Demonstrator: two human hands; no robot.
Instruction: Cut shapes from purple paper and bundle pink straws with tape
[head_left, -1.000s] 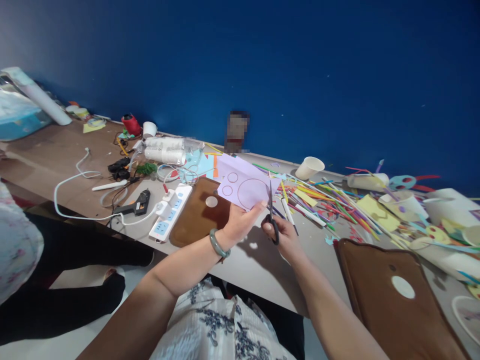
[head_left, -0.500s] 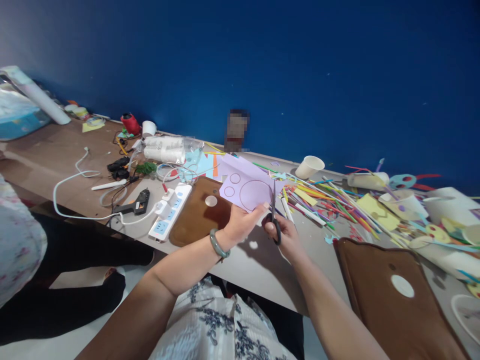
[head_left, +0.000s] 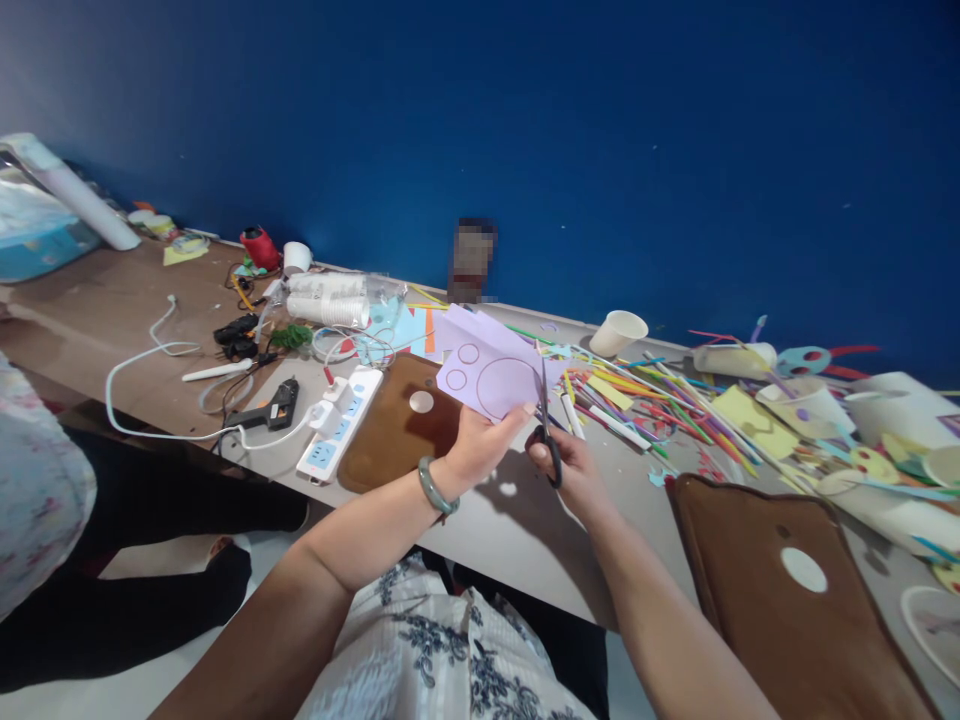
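paper [head_left: 466, 330]: one, three circles [head_left: 508, 385], grip of left hand [head_left: 481, 450] | scissors [head_left: 552, 452]: one pair, grip of right hand [head_left: 576, 476]

You are in what looks like a craft workshop or activity room. A long tabletop [head_left: 495, 535] runs against a plain blue wall [head_left: 420, 120]. Right of center, you have heaps of colored sticks [head_left: 675, 400], cut paper [head_left: 756, 422] and paper cups [head_left: 619, 333]; at left center, a glue gun [head_left: 279, 405] lies beside a power strip [head_left: 341, 425]. At lower left, another person [head_left: 41, 480] is at the same tabletop.
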